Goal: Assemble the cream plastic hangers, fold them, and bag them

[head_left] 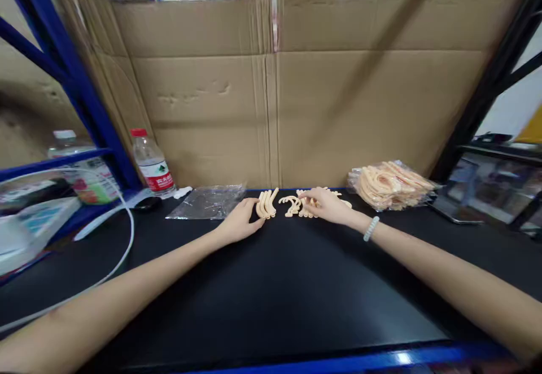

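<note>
Several cream-coloured curved strips [266, 203] lie side by side in a neat row on the black tabletop. My left hand [241, 220] rests at the left side of this row, thumb and fingers apart, with the fingertips touching or very near the strips. A looser group of similar cream-coloured pieces [292, 205] lies to the right. Over that group is my right hand [328, 205], its fingers bent and spread among the pieces, a beaded bracelet on the wrist. The hand partly hides the pieces beneath it; no piece is visibly lifted.
A clear plastic bag [207, 202] lies flat left of my hands. Back right sits a bag of cream-coloured pieces [389, 185]. A red-capped bottle [153, 162], a dark mouse-like object [148, 203] and a white cable [129, 238] are at left. Cardboard [203, 97] walls the back.
</note>
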Demonstrator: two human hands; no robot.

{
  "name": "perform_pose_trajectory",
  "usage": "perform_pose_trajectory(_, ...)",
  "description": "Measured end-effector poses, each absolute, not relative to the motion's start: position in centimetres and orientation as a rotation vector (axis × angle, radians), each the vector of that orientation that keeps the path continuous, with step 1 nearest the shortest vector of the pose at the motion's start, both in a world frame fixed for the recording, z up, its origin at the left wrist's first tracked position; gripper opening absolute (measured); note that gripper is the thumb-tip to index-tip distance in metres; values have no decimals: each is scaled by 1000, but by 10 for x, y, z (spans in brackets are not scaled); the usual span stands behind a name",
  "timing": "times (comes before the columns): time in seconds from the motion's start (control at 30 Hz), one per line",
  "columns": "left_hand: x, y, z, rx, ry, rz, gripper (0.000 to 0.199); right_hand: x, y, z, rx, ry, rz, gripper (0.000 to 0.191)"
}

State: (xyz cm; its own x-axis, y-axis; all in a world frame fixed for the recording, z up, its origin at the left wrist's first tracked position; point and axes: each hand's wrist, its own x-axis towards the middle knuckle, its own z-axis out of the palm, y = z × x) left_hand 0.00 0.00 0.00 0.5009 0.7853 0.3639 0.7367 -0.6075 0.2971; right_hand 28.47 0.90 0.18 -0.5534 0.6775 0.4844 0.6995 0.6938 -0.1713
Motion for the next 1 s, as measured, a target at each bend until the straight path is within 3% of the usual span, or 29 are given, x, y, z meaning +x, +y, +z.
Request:
perform_pose_trajectory(0.13,-2,-2,-2,2644,1331,735,41,275,1,3,-970,-2476,-76,35)
perform_pose_trajectory(0.43,-4,-6,-4,2697,1234,778,17,268,6,-3,-923,-2458,-90,15)
perform_pose_trajectory(1.0,-6,-4,-4,2548,1220,1079,14,276,2,5,-868,-1880,265,17)
